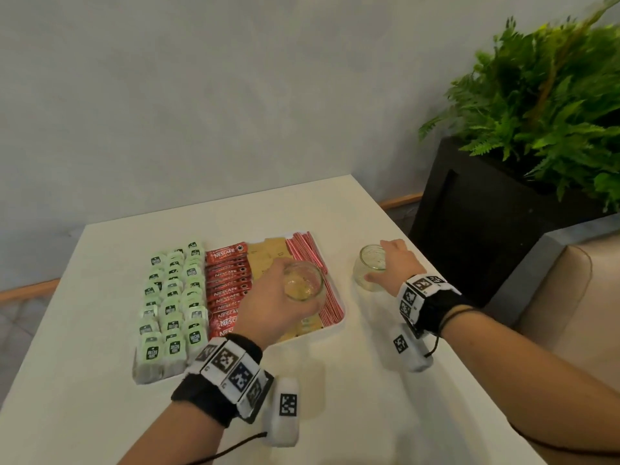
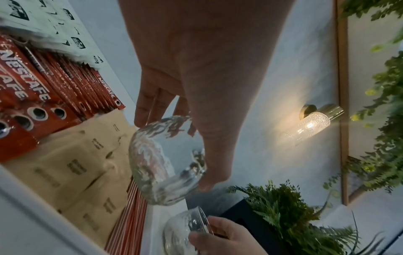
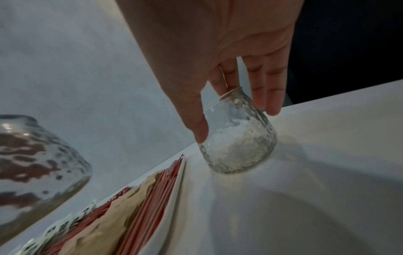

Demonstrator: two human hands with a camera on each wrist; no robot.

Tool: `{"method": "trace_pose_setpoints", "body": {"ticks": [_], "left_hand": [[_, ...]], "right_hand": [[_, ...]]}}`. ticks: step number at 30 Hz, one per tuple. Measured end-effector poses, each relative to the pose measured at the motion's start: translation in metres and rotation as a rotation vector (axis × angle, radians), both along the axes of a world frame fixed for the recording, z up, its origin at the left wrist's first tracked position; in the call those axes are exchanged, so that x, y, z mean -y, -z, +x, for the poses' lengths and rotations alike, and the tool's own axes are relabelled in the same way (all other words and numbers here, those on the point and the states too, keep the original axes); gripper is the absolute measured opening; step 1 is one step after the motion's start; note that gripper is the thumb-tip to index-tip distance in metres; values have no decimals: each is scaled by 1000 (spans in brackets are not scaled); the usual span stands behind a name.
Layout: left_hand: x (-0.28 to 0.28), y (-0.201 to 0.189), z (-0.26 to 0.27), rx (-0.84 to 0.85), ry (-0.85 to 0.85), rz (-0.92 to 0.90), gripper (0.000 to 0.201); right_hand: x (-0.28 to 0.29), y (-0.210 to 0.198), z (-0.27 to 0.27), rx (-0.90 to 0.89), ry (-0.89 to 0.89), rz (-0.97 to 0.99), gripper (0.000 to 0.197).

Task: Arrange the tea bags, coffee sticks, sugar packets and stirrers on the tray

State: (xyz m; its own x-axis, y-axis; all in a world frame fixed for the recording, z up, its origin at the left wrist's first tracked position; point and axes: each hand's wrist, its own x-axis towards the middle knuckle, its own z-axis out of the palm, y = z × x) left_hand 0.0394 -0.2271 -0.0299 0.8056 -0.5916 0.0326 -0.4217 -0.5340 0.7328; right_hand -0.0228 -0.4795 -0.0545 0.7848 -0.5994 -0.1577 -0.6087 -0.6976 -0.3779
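Pale grey wall behind, dark planter (image 1: pixel 483 223) with fern at the right. White desk (image 1: pixel 369 380) carries a white tray (image 1: pixel 339 325), filled in columns: tea bags (image 1: pixel 172 307) at its left, red coffee sticks (image 1: pixel 228 283) next, brown sugar packets (image 1: pixel 268 255) after that, red-striped stirrers (image 1: pixel 303 246) along the right edge. All long packets lie with their long axis running away from the person.

Left hand (image 1: pixel 268 305) hangs above the tray's right half, fingers (image 2: pixel 146 103) curled round a clear dimpled glass jar (image 1: pixel 303 285), held off the surface and tipped. Right hand (image 1: pixel 399 263) grips a second glass jar (image 1: pixel 370 271), which stands upright on the desk just right of the tray, apart from its rim; thumb on the near side, fingers (image 3: pixel 268 89) wrapped over the far side.

Judgement: sorting looks essentially complete; both jars appear empty. The held jar sits directly over sugar packets and stirrers, so the left hand is the nearer to the tray. What the jars are meant for cannot be told.
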Motion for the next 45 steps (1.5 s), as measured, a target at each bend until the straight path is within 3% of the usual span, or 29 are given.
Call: {"method": "trace_pose_setpoints", "body": {"ticks": [6,10,14,16,18,20,22,26,32,38,45], "left_hand": [[-1,14,22,-8,-40,-30,80],[9,23,30,-54,-60,-65,79],[25,19,32,-163,-89,-66,68],[36,18,29,-191,-99,-92,71],[52,19,24,-190,-117,-142,74],[69,20,16,-185,-147,-180,77],[84,21,5,-194,-155,-175,82],[101,27,-15,-146,-37,-99,83],[112,35,-20,-61,62,63,80],[121,46,-20,103,8,204,65],[123,53,-16,163,-18,241,64]], "right_hand": [[-8,5,52,43,36,-41,83],[-6,7,64,150,59,74,82],[-10,-1,46,300,42,178,62],[-22,-2,25,364,21,314,45],[-43,-2,4,405,34,646,28],[-59,-7,-10,424,71,943,28],[-61,-9,-16,445,117,1025,32],[-36,-9,-21,405,167,963,41],[9,-1,-21,284,136,732,32],[26,9,-9,78,-35,403,37],[28,14,3,60,-63,296,35]]}}
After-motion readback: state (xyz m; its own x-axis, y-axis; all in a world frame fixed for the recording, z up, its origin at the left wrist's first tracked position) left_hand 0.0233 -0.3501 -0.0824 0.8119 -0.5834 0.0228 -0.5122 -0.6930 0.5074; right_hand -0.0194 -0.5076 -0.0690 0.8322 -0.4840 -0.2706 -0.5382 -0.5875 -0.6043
